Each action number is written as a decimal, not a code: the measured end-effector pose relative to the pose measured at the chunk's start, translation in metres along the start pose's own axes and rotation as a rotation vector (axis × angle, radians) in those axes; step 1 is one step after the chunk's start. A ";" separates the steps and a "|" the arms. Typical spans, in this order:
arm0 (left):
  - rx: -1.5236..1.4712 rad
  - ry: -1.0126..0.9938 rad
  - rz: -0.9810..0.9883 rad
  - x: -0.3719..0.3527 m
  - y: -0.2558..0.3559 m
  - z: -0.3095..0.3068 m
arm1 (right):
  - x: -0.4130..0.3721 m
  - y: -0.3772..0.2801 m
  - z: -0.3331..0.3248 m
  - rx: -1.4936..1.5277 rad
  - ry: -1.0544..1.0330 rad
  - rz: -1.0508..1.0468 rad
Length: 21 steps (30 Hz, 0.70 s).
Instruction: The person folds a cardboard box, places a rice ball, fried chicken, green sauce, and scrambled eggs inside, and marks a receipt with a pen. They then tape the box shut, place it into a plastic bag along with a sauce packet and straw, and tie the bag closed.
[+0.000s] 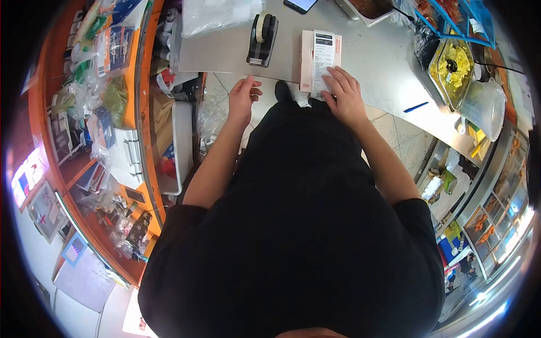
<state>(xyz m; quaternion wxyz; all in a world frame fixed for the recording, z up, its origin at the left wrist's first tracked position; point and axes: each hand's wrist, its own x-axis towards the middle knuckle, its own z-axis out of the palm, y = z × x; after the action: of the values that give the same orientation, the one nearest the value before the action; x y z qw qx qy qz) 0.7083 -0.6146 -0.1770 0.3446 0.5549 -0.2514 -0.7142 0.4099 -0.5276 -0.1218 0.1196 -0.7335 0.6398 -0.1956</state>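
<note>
A pale pink box (306, 59) lies near the front edge of the metal table (225, 56). On top of it runs a long printed receipt (323, 56). My right hand (344, 93) rests over the lower right of the receipt and box, fingers spread and touching the paper. My left hand (244, 97) is raised just off the table's front edge, its fingers curled; whether anything small is between them is hidden. Above my left hand, a black tape dispenser (263, 42) with a roll of tape stands on the table, apart from the hand.
Plastic bags (217, 14) and a phone (300, 4) lie at the back. Farther right are a metal tray (369, 11), a blue basket (479, 40), a container of yellow food (452, 70) and a blue pen (416, 107). Crowded orange shelves (145, 112) stand left.
</note>
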 end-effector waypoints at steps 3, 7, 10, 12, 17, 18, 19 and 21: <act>0.099 0.086 -0.005 0.004 0.004 0.006 | 0.000 0.000 0.001 -0.013 0.006 -0.001; 0.229 0.023 0.071 0.022 0.001 0.007 | 0.000 -0.001 0.001 -0.019 -0.004 0.008; 0.527 0.127 0.235 0.031 -0.002 0.017 | -0.001 -0.001 0.001 -0.026 -0.003 0.008; 0.419 0.160 0.127 0.033 -0.002 0.026 | -0.001 0.000 0.001 -0.028 0.004 -0.003; 0.655 0.192 0.154 0.035 0.010 0.020 | -0.002 0.000 0.004 -0.005 0.017 -0.002; 1.001 0.272 0.458 0.031 0.014 0.021 | -0.003 0.000 0.003 0.000 0.022 0.000; 1.008 0.271 0.462 0.028 0.020 0.019 | -0.003 0.000 0.003 -0.005 0.017 -0.003; 1.351 0.362 0.676 0.021 0.036 0.014 | -0.002 0.000 0.003 -0.008 0.022 -0.001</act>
<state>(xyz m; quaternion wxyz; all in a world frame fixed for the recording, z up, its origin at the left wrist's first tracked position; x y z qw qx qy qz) 0.6990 -0.6538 -0.1597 0.1663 0.6459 -0.7276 -0.1604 0.4106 -0.5258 -0.1250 0.1097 -0.7320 0.6416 -0.2012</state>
